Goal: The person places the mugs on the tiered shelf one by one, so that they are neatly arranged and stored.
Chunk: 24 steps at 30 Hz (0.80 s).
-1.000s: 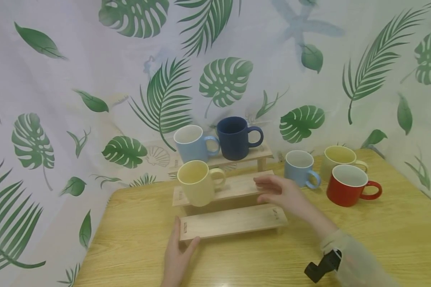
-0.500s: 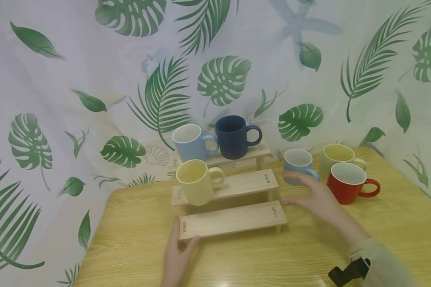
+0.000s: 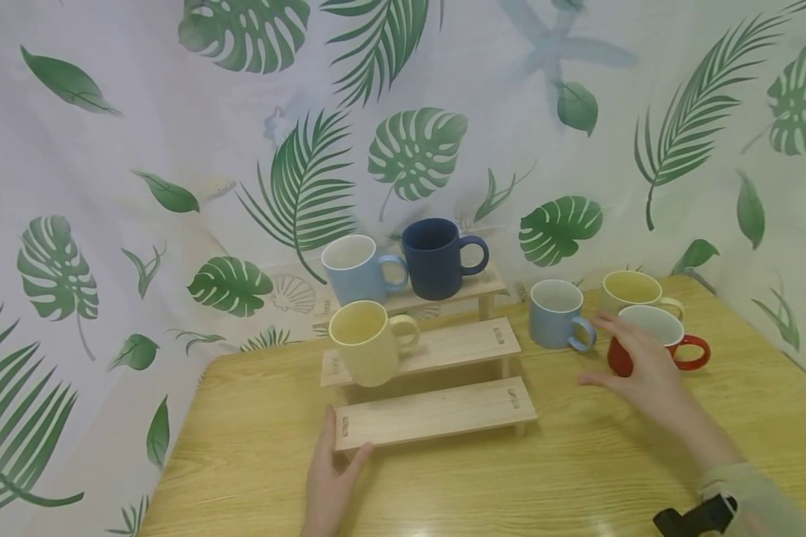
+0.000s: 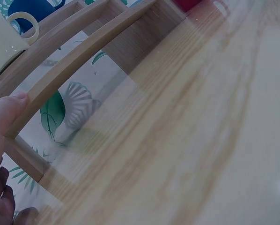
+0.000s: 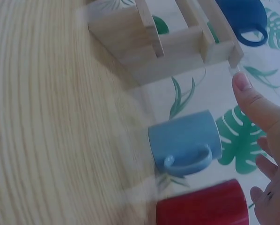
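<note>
At the left end of a three-tier wooden shelf (image 3: 436, 414) my left hand (image 3: 332, 473) grips the lowest board, thumb on its front edge and fingers along its side. The left wrist view shows that thumb (image 4: 11, 108) against the board, other fingers loosely bent below. My right hand (image 3: 648, 373) holds nothing, thumb spread from the fingers. It overlaps the red mug (image 3: 619, 358), hiding part of its front. Left of it stands a light blue mug (image 3: 554, 324), its handle near my fingertips. A yellow mug (image 3: 618, 287) stands behind the red one.
On the top tier stand another light blue mug (image 3: 354, 277) and a dark blue mug (image 3: 433, 265). A pale yellow mug (image 3: 369, 350) is on the middle tier's left end. A leaf-print cloth (image 3: 242, 149) hangs behind the wood-grain table (image 3: 255, 432).
My right hand has moved right, away from the shelf's middle tier, past the light blue mug to the red mug. My left hand stays on the lowest board. The mugs have not moved.
</note>
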### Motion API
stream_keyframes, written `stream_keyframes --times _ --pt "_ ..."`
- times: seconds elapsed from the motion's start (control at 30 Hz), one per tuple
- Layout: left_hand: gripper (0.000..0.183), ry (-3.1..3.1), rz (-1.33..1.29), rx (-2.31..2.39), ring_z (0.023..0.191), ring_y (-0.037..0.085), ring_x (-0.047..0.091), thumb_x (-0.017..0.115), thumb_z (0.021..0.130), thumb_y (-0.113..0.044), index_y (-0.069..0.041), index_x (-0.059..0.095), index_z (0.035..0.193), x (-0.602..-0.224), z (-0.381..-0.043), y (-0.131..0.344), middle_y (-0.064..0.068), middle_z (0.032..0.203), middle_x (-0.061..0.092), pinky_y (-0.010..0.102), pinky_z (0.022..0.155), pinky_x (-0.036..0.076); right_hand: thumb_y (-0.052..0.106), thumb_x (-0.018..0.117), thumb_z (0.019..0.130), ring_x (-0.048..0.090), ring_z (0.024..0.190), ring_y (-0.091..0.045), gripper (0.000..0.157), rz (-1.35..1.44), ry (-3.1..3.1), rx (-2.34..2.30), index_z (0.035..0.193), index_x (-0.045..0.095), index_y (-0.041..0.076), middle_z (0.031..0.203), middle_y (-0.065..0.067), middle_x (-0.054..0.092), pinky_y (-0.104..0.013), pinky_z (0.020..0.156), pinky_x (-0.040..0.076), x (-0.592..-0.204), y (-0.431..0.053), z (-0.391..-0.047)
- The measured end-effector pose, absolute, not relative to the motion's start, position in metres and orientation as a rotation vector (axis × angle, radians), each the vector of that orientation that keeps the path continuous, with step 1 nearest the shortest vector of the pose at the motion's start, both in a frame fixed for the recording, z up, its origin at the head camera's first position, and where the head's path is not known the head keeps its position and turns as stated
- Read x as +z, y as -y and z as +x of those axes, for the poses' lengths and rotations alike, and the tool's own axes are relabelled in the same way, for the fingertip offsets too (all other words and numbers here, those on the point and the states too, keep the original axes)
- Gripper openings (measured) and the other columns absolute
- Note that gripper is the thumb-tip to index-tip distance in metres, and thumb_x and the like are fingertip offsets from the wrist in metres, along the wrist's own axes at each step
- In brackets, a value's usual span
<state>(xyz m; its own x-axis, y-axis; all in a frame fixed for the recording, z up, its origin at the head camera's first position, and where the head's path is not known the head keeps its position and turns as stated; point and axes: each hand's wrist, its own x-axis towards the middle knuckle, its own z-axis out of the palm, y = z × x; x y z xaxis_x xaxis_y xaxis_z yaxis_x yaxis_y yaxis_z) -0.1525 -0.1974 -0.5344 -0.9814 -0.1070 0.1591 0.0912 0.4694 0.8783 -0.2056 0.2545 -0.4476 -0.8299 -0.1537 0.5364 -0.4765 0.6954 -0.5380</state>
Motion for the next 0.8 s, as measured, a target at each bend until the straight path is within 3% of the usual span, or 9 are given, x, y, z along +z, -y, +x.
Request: stream_keyframes --times 0.23,0.33,0.43,0.57,0.6,0.63,0.7,0.8 --pt "0.090 2.521 0.040 -1.548 0.143 0.026 0.014 0.065 0.085 -0.052 -0.022 0.015 0.154 -0.534 -0.151 0.198 -0.001 0.158 0.014 0.053 0.115 0.012 0.018 0.091 0.056 0.036 0.125 -0.049 0.086 0.406 2.373 0.882 0.131 0.053 -0.002 0.136 -0.028 0.046 -0.068 0.105 0.020 -0.459 -0.281 -0.206" --pt "0.091 2.521 0.053 -1.552 0.143 0.025 0.014 0.064 0.085 -0.053 -0.022 0.015 0.154 -0.534 -0.151 0.198 -0.002 0.158 0.014 0.052 0.115 0.012 0.015 0.091 0.056 0.039 0.119 -0.053 0.087 0.358 2.363 0.846 0.131 0.052 -0.003 0.136 -0.030 0.045 -0.068 0.099 0.026 -0.464 -0.291 -0.207" --pt "0.090 2.529 0.049 -1.541 0.143 0.026 0.014 0.064 0.085 -0.053 -0.021 0.015 0.154 -0.534 -0.151 0.198 -0.001 0.158 0.014 0.053 0.115 0.012 0.010 0.091 0.057 0.043 0.110 -0.054 0.087 0.307 2.370 0.858 0.132 0.049 -0.005 0.136 -0.032 0.044 -0.034 0.093 0.043 -0.467 -0.301 -0.208" --pt "0.090 2.534 0.034 -1.532 0.143 0.029 0.014 0.064 0.086 -0.051 -0.021 0.015 0.154 -0.534 -0.152 0.197 0.002 0.158 0.014 0.054 0.114 0.012 0.006 0.091 0.059 0.046 0.103 -0.050 0.085 0.235 2.390 0.902 0.132 0.048 -0.007 0.139 -0.032 0.041 -0.023 0.078 0.041 -0.468 -0.316 -0.209" --pt "0.090 2.534 0.032 -1.533 0.143 0.029 0.014 0.065 0.086 -0.050 -0.020 0.015 0.154 -0.534 -0.152 0.197 0.002 0.158 0.014 0.054 0.114 0.012 0.007 0.090 0.061 0.045 0.105 -0.052 0.085 0.215 2.405 0.915 0.134 0.047 -0.007 0.141 -0.033 0.038 -0.022 0.079 0.041 -0.468 -0.320 -0.208" --pt "0.090 2.532 0.031 -1.534 0.143 0.028 0.014 0.065 0.086 -0.050 -0.020 0.015 0.154 -0.534 -0.152 0.197 0.002 0.158 0.014 0.054 0.114 0.012 0.009 0.089 0.063 0.044 0.108 -0.053 0.085 0.195 2.419 0.926 0.135 0.046 -0.006 0.143 -0.032 0.036 -0.030 0.085 0.041 -0.468 -0.324 -0.208" --pt "0.090 2.530 0.034 -1.540 0.143 0.027 0.014 0.065 0.086 -0.051 -0.020 0.015 0.154 -0.534 -0.152 0.197 0.001 0.158 0.013 0.053 0.115 0.012 0.010 0.088 0.066 0.042 0.113 -0.053 0.087 0.170 2.439 0.963 0.138 0.043 -0.005 0.145 -0.031 0.034 -0.030 0.090 0.041 -0.469 -0.333 -0.209" --pt "0.090 2.525 0.038 -1.552 0.144 0.025 0.014 0.064 0.085 -0.052 -0.021 0.014 0.154 -0.533 -0.152 0.198 -0.001 0.158 0.013 0.053 0.115 0.012 0.015 0.086 0.071 0.029 0.127 -0.056 0.091 0.134 2.487 1.018 0.143 0.034 -0.005 0.146 -0.032 0.031 -0.047 0.108 0.034 -0.470 -0.346 -0.211"
